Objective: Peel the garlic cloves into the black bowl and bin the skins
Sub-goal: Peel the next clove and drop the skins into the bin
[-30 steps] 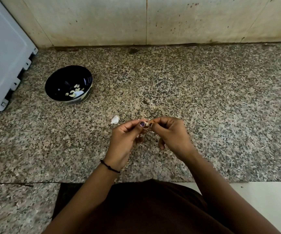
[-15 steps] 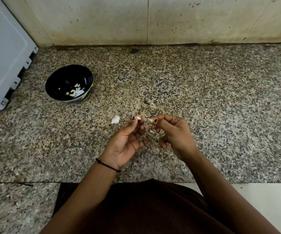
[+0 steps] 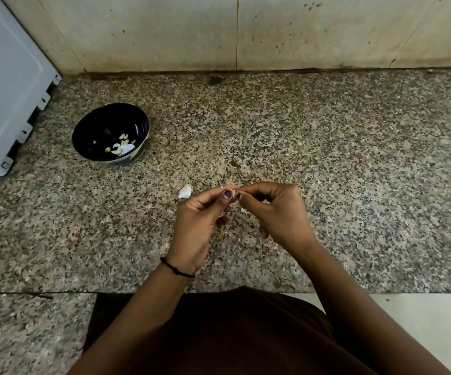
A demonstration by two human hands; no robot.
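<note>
Both of my hands met over the granite counter (image 3: 327,158) in the head view, the only view I had. My left hand (image 3: 197,226) pinched a garlic clove (image 3: 233,191) between thumb and forefinger. My right hand (image 3: 278,212) pinched the same clove from the other side, fingers curled in tight. My nails hid most of the clove, so I could not tell how much skin was on it.

To peel it well, I judged, the left hand should hold firm but not squeeze, or the clove might shoot away. The right nail should catch a loose edge and draw the skin off along its length. Dropping the skins in one spot would make binning them easier.

A white piece (image 3: 185,191) lay on the counter just beside my left fingertips; clove or skin, I could not say.

The black bowl (image 3: 94,136) stood upright, well off to my left and farther from me. It held a small heap of peeled cloves (image 3: 121,147) at its bottom, with one whiter scrap among them. No bin showed anywhere.
</note>
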